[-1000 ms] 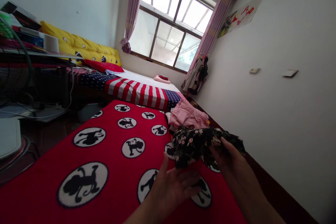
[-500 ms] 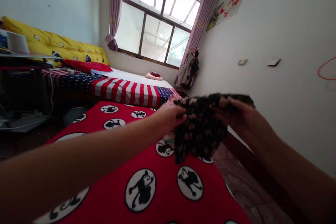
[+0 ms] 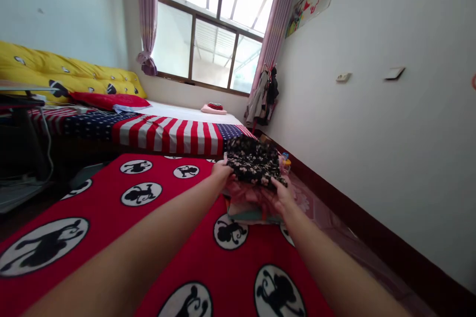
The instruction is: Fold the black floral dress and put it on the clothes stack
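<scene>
Two bare arms reach out from the bottom of the view. The left hand (image 3: 222,171) is at the left side of a dark cloth with small flowers (image 3: 253,162). The right hand (image 3: 280,197) is at the front right corner of the same cloth. Both hands touch the cloth, and their fingers are bent a little. They are not wide open, but I cannot tell if they are really gripping it or just pressing on it.

The dark cloth lies flat on top of a small pile of clothes. Right under it is a pink cloth (image 3: 241,191), and a green cloth (image 3: 253,214) is near the bottom. The pile sits on a red blanket (image 3: 97,200) with black monkeys in white circles.

Past the blanket is a bed (image 3: 167,134) with a cover of red and white stripes and white stars on blue. A yellow cushion (image 3: 55,72) and a red pillow (image 3: 107,100) lie along the bed. A window (image 3: 208,34) with pink curtains (image 3: 147,10) is at the far end. Coats (image 3: 262,96) hang by the window.
</scene>
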`<state>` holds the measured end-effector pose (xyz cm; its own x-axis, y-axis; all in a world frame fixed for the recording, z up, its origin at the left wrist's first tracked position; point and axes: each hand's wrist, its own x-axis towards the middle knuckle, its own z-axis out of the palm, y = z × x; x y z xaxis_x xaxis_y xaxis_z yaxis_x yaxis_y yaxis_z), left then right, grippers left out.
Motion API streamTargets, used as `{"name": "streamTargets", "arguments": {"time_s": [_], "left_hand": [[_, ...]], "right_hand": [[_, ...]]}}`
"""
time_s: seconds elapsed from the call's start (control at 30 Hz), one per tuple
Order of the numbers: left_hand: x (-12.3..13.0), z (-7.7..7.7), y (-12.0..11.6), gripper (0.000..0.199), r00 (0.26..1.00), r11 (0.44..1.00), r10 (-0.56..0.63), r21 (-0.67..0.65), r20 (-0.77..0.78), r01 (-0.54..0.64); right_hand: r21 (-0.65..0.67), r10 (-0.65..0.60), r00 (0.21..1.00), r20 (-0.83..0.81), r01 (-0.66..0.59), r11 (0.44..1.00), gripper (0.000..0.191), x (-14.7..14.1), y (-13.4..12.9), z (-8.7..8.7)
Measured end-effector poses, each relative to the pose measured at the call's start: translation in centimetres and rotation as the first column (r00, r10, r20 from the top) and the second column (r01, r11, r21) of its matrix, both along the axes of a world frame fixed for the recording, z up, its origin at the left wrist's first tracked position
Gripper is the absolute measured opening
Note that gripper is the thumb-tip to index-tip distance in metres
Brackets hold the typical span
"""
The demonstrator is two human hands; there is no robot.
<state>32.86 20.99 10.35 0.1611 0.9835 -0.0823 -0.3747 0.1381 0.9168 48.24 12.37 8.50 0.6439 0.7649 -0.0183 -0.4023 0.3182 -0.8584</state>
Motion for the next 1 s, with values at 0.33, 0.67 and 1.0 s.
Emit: {"name": "streamTargets", "arguments": {"time_s": [0.33, 0.67, 1.0], "left_hand": [[-13.4, -14.9, -10.4, 0.021, 0.935, 0.981, -0.060, 0.150, -0.350, 0.119], [-23.3, -16.8, -21.7, 0.028, 0.752, 0.875, 0.155, 0.442, -0.640, 0.197], [-22.8, -17.3, -25.3, 0.043, 0.055, 0.806, 0.525, 0.517, -0.849, 0.288]], "right_hand": [[-0.290, 0.088, 0.929, 0.361, 0.022, 0.957, 0.035, -5.5, -14.6, -13.6], [-0.169, 0.146, 0.363, 0.920, 0.033, 0.985, 0.015, -10.0, -18.5, -14.2], [-0.160, 0.146, 0.090, 0.985, 0.170, 0.972, 0.021, -10.7, -20.2, -15.3]]}}
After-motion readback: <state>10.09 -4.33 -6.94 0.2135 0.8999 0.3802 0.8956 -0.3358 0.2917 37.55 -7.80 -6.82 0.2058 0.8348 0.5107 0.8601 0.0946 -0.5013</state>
